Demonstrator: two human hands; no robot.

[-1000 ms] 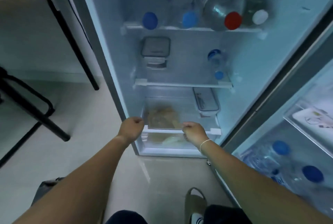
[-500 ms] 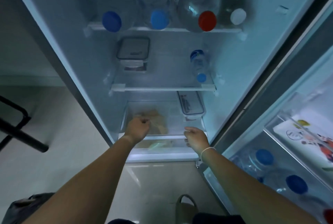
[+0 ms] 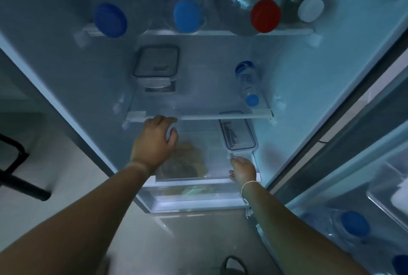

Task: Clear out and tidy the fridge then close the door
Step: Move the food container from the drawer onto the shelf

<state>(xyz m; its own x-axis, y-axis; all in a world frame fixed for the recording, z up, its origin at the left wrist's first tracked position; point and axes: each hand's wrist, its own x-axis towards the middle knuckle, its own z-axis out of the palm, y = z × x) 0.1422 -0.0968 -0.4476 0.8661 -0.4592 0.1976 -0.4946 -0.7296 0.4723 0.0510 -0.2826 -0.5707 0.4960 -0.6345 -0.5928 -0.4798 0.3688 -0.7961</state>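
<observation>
The fridge stands open, its door (image 3: 353,164) swung out to the right. My left hand (image 3: 154,140) reaches in above the lower shelf (image 3: 216,177), fingers spread and curved just under the middle shelf's front rail (image 3: 220,117), holding nothing. Beneath it lies a brownish bag of food (image 3: 189,164). My right hand (image 3: 244,171) grips the lower shelf's right front corner, fingertips touching the latch of a clear lidded container (image 3: 237,134). On the middle shelf sit a dark-lidded container (image 3: 155,62) and a small water bottle (image 3: 247,82) lying on its side.
Several big bottles with blue, red and white caps (image 3: 265,18) lie on the top shelf. The crisper drawer (image 3: 194,196) sits at the bottom. Blue-capped bottles (image 3: 354,224) fill the door rack. A black chair frame (image 3: 15,177) stands on the floor at left.
My left hand let go of the lower shelf's front edge and moved up and deeper into the fridge. The right hand stayed at the shelf's right front. My view moved closer.
</observation>
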